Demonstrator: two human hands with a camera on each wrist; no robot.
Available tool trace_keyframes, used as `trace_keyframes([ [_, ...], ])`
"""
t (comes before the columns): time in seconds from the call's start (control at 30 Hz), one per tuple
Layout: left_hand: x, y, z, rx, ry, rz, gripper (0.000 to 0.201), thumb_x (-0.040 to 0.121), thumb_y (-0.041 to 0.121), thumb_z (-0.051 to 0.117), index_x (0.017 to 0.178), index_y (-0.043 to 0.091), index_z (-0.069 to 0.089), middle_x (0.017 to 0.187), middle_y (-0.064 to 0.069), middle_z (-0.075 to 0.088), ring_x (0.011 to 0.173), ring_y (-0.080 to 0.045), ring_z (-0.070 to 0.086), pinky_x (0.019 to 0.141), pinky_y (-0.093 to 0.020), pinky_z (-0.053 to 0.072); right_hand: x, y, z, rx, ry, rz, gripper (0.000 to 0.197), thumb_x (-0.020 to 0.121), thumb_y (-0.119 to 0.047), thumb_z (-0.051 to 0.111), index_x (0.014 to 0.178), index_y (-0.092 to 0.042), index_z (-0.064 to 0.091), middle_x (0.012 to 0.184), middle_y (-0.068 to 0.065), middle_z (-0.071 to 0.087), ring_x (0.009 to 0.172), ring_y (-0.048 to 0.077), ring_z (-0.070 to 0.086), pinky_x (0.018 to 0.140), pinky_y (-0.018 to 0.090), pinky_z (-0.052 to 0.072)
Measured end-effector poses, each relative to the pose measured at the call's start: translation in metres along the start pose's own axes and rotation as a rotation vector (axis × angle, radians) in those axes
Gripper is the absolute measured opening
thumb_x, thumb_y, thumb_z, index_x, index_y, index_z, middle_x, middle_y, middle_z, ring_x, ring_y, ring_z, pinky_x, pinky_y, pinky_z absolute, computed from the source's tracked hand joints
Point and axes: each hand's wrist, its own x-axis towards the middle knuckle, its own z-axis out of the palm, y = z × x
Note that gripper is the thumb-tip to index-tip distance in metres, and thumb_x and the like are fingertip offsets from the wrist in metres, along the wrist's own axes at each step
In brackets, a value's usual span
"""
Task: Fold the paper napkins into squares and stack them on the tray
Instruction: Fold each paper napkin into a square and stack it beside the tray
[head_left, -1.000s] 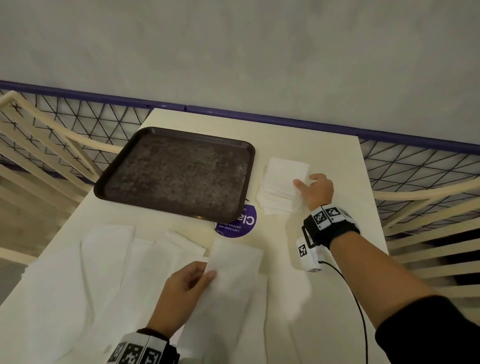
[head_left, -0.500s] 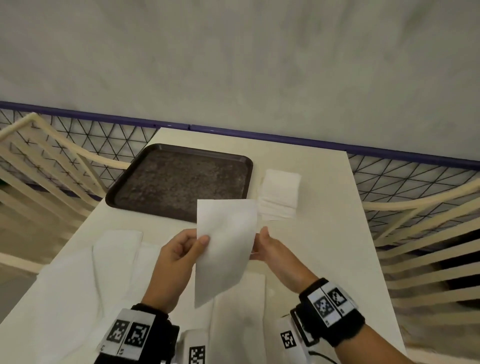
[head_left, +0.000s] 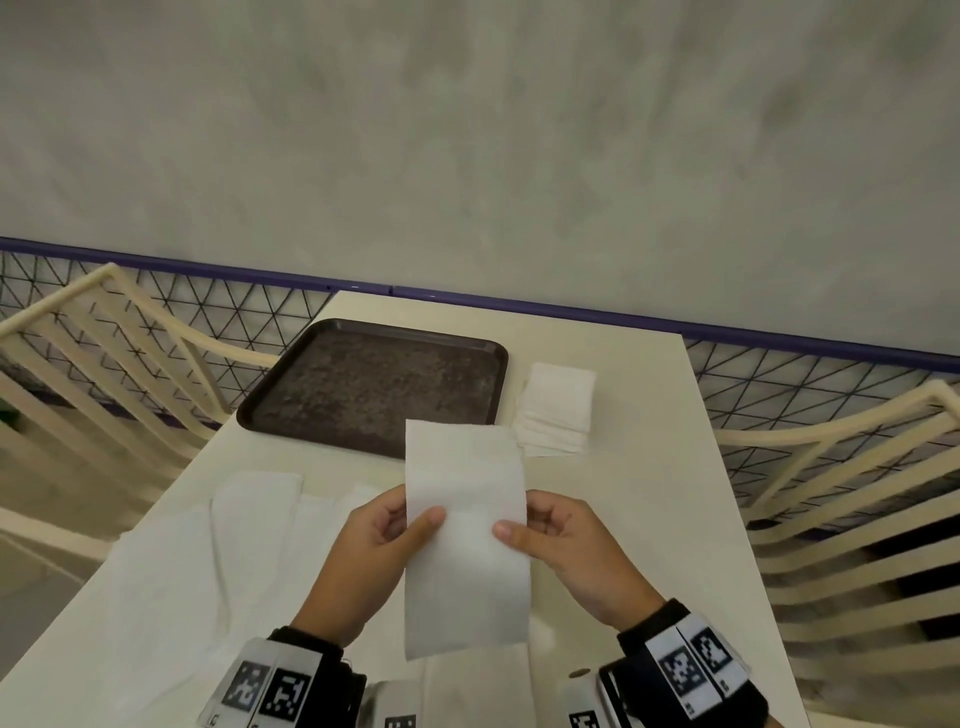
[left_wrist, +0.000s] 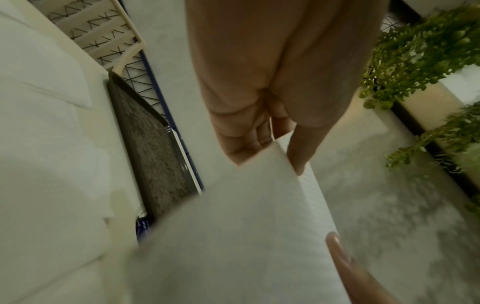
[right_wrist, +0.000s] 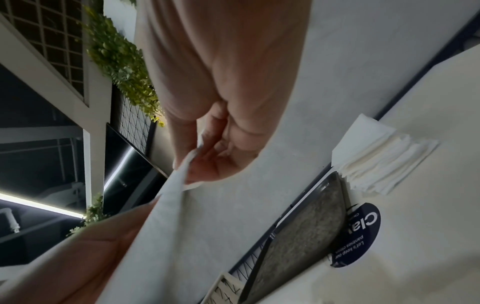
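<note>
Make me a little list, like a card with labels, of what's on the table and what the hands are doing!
held napkin: long rectangle, lifted above the table
left hand: pinches the napkin's left edge
right hand: pinches the napkin's right edge
tray: dark, nothing on it
folded squares: white stack on the table, right of the tray
unfolded napkins: spread flat, near left
round sticker: dark blue, by the tray's near edge
table: cream top

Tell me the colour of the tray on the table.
The tray is dark brown with a mottled, speckled surface and a darker rim. The head view shows it best.
</note>
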Motion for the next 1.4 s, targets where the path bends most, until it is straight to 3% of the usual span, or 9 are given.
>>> trace_keyframes([
  [0.23, -0.015, 0.008, 0.003, 0.069, -0.141, -0.010, 0.025, 0.088, 0.008, 0.054, 0.111, 0.016, 0.060, 0.105, 0.009, 0.071, 0.096, -0.007, 0.067, 0.074, -0.014, 0.050, -0.013, -0.003, 0.000, 0.072, 0.020, 0.006, 0.020, 0.087, -0.006, 0.059, 0.106, -0.003, 0.067, 0.105, 0.013, 0.071, 0.096, 0.027, 0.067, 0.085, 0.033, 0.054],
  [0.43, -0.020, 0.012, 0.005, 0.102, -0.075, 0.046, 0.025, 0.093, 0.002, 0.047, 0.098, 0.016, 0.068, 0.093, 0.009, 0.073, 0.087, -0.003, 0.067, 0.070, -0.012, 0.048, -0.018, -0.008, 0.002, 0.201, -0.043, 0.036, 0.023, 0.088, 0.002, 0.053, 0.104, -0.005, 0.068, 0.103, 0.009, 0.072, 0.094, 0.021, 0.067, 0.076, 0.026, 0.054],
  [0.67, -0.020, 0.009, -0.001, 0.195, -0.099, 0.063, 0.051, 0.091, -0.013, 0.036, 0.065, 0.017, 0.069, 0.092, 0.006, 0.068, 0.085, -0.008, 0.064, 0.071, -0.014, 0.046, -0.020, -0.013, 0.002, 0.108, -0.025, -0.024, 0.050, 0.088, 0.014, 0.043, 0.058, -0.018, 0.067, 0.081, 0.000, 0.066, 0.073, 0.014, 0.062, 0.057, 0.017, 0.046],
  [0.87, -0.020, 0.015, 0.003, 0.039, -0.093, -0.049, 0.036, 0.094, 0.000, 0.037, 0.076, 0.012, 0.065, 0.082, 0.002, 0.068, 0.075, -0.010, 0.063, 0.061, -0.014, 0.047, -0.020, -0.013, 0.002, 0.053, -0.026, -0.048, 0.048, 0.089, 0.012, 0.042, 0.061, -0.020, 0.067, 0.086, 0.004, 0.065, 0.083, 0.020, 0.060, 0.064, 0.021, 0.048],
  [1.03, -0.019, 0.016, 0.009, -0.010, -0.069, -0.025, 0.027, 0.096, 0.016, 0.040, 0.087, 0.003, 0.061, 0.079, 0.005, 0.067, 0.075, -0.006, 0.062, 0.064, -0.013, 0.048, -0.022, -0.015, 0.004, 0.026, -0.004, -0.023, 0.046, 0.091, 0.010, 0.039, 0.064, -0.019, 0.063, 0.091, 0.008, 0.063, 0.076, 0.016, 0.059, 0.055, 0.016, 0.044],
  [1.1, -0.018, 0.013, 0.008, 0.068, -0.037, 0.025, 0.020, 0.082, 0.031, 0.062, 0.082, 0.011, 0.064, 0.079, 0.003, 0.065, 0.075, -0.010, 0.058, 0.069, -0.018, 0.046, -0.023, -0.015, 0.006, 0.032, -0.009, -0.005, 0.040, 0.092, 0.010, 0.038, 0.068, -0.014, 0.059, 0.092, 0.009, 0.062, 0.073, 0.014, 0.058, 0.052, 0.014, 0.042],
  [1.2, -0.016, 0.007, 0.005, 0.106, -0.020, 0.033, 0.030, 0.063, 0.045, 0.068, 0.082, 0.021, 0.065, 0.083, -0.007, 0.058, 0.077, -0.022, 0.049, 0.072, -0.036, 0.039, -0.023, -0.017, 0.006, 0.067, -0.016, 0.017, 0.034, 0.092, 0.009, 0.036, 0.072, -0.010, 0.056, 0.093, 0.009, 0.062, 0.073, 0.013, 0.058, 0.053, 0.014, 0.043],
  [1.3, -0.017, 0.006, 0.004, 0.100, 0.001, 0.060, 0.026, 0.065, 0.041, 0.070, 0.085, 0.025, 0.065, 0.085, -0.010, 0.059, 0.078, -0.024, 0.048, 0.073, -0.039, 0.041, -0.022, -0.019, 0.002, 0.180, -0.050, 0.036, 0.021, 0.089, -0.003, 0.042, 0.079, -0.009, 0.059, 0.093, 0.009, 0.063, 0.076, 0.014, 0.060, 0.059, 0.017, 0.046],
  [1.4, -0.017, 0.009, 0.005, 0.174, 0.014, 0.116, 0.013, 0.081, 0.016, 0.070, 0.091, 0.023, 0.065, 0.090, 0.009, 0.068, 0.077, -0.015, 0.056, 0.076, -0.031, 0.047, -0.019, -0.020, -0.004, 0.170, -0.093, -0.003, 0.029, 0.080, -0.032, 0.048, 0.100, -0.016, 0.061, 0.099, 0.006, 0.068, 0.089, 0.017, 0.061, 0.075, 0.025, 0.048],
])
